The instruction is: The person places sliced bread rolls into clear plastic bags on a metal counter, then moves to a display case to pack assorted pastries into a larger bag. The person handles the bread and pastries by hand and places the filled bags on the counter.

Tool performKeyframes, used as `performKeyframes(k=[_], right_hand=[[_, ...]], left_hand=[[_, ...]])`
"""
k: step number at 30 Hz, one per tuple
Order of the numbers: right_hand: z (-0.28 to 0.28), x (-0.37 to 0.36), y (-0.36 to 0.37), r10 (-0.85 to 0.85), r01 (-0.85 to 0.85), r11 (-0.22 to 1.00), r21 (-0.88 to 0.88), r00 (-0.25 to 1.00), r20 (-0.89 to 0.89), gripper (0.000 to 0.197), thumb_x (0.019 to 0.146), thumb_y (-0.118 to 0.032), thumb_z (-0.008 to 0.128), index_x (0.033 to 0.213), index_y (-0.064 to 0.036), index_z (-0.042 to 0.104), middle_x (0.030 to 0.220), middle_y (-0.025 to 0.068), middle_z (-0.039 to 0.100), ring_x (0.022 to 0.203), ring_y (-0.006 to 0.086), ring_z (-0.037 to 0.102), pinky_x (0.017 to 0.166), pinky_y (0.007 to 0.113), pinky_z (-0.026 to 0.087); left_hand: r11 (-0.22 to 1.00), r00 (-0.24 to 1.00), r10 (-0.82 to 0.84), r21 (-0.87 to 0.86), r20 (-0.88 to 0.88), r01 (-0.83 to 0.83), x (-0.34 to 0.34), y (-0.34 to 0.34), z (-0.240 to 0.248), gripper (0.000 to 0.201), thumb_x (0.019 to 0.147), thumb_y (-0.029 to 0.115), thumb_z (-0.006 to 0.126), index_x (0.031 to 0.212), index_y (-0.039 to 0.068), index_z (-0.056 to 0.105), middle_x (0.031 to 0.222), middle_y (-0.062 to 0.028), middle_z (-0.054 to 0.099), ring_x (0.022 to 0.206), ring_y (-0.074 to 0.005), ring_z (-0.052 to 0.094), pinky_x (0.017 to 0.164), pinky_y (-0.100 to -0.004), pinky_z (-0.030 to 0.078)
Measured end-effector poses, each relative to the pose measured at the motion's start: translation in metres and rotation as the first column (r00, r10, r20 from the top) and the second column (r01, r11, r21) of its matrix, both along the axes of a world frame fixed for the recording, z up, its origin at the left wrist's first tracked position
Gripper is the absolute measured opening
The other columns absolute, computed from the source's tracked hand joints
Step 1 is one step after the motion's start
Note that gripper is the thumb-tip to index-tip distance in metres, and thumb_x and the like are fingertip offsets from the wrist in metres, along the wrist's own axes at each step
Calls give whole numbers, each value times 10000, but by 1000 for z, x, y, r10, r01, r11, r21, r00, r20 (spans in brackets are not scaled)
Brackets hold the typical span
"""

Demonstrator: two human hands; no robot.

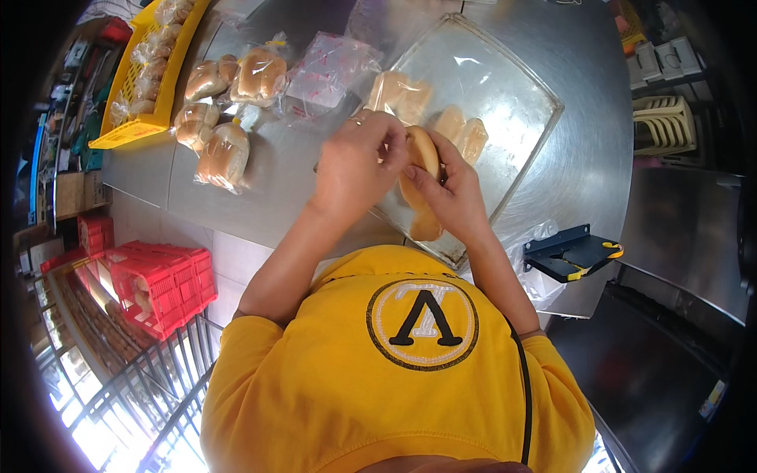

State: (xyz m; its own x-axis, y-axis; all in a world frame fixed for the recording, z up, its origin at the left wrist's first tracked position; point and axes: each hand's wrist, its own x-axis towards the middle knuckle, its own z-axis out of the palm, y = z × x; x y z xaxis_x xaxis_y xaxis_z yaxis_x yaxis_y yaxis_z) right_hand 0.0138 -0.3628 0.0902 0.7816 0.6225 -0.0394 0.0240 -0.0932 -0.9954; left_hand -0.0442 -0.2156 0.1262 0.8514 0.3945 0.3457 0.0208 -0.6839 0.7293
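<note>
Over a metal baking tray [516, 146], my right hand [456, 189] is closed round a long bread roll [424, 151], thumb on its near side. My left hand [355, 164] is beside the roll's left side with its fingers curled in. Whatever its fingertips pinch, if anything, is hidden. Below the hands another long roll [426, 225] lies near the tray's front corner. Past my hands, pale rolls [400, 93] rest together on the tray. More rolls [471, 140] lie just beyond my right hand.
Bagged buns [225, 158] stand on the steel table [276, 197] to the left, near a stack of clear bags [327, 71]. A yellow crate [162, 102] holds more bagged buns. At the right edge is a black bracket [574, 254]. Red crates [169, 288] stand lower left.
</note>
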Motion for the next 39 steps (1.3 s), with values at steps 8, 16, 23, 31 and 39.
performKeyframes(k=[8,16,23,31,39], right_hand=[[-4,3,-2,81,-64,995,80,967,-241,468,877,-91,653,1301,2,478,1087,69,616,939,110,587,800,244,489],[0,-2,1,0,10,998,-68,990,141,480,846,-128,666,1270,9,487,1007,171,649,899,222,639,792,309,494],[-19,2,0,33,-30,999,34,997,-75,471,869,-122,649,1286,13,476,1043,140,641,861,191,638,768,282,501],[-12,15,-7,276,-100,940,327,786,-553,492,889,-175,653,1301,16,464,1069,112,624,791,224,681,709,306,557],[-16,20,-4,358,-98,901,423,718,-597,453,892,-164,648,1275,13,485,1051,107,626,812,227,684,717,299,557]], left_hand=[[998,999,-33,-48,-20,32,-3,6,2,63,779,13,684,834,21,655,747,-70,632,610,-130,600,556,-246,483],[987,999,-35,158,-12,37,0,-2,-8,91,736,24,674,779,45,596,750,-103,611,654,-285,603,570,-344,492],[995,998,24,-98,-64,-31,3,-1,-8,67,769,-3,633,818,29,599,758,-69,624,637,-165,617,578,-282,499],[694,998,54,-720,14,-28,-12,36,2,92,832,-35,554,873,-5,630,834,-45,632,693,-84,594,626,-228,488],[962,921,183,-130,-344,-239,-80,83,-18,110,829,20,563,873,-7,660,759,-86,644,672,-137,618,640,-268,487]])
